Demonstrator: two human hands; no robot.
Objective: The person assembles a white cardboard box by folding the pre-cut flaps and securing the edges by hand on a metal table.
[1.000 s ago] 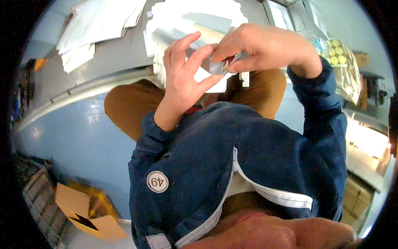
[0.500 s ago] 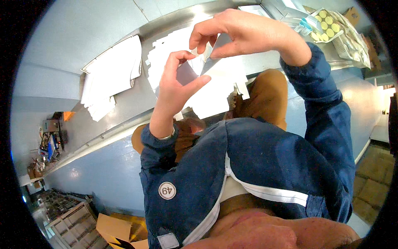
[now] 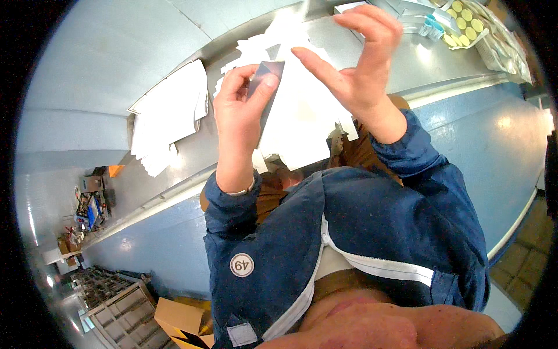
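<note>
At the far left, a loose white stack (image 3: 168,107) is set at a slant on the metal counter (image 3: 199,142), its uneven lower edge pointed toward the counter's pale front lip. Between it and the next pile, a narrow strip of metal is left. Over that pile's left side, a folded grey piece (image 3: 275,68) is held by the left hand (image 3: 237,107), pinched between thumb and bent fingers, its long edge slanted down. Beneath and to the right, the white sheets (image 3: 308,116) are spread with staggered edges, and the front lip is overhung by some. Above their right side, the right hand (image 3: 361,84) is raised, thumb and fingers spread wide, nothing gripped. Beyond it, room is given by the counter up to the blue cups (image 3: 431,28) and yellow-topped items (image 3: 463,23).
</note>
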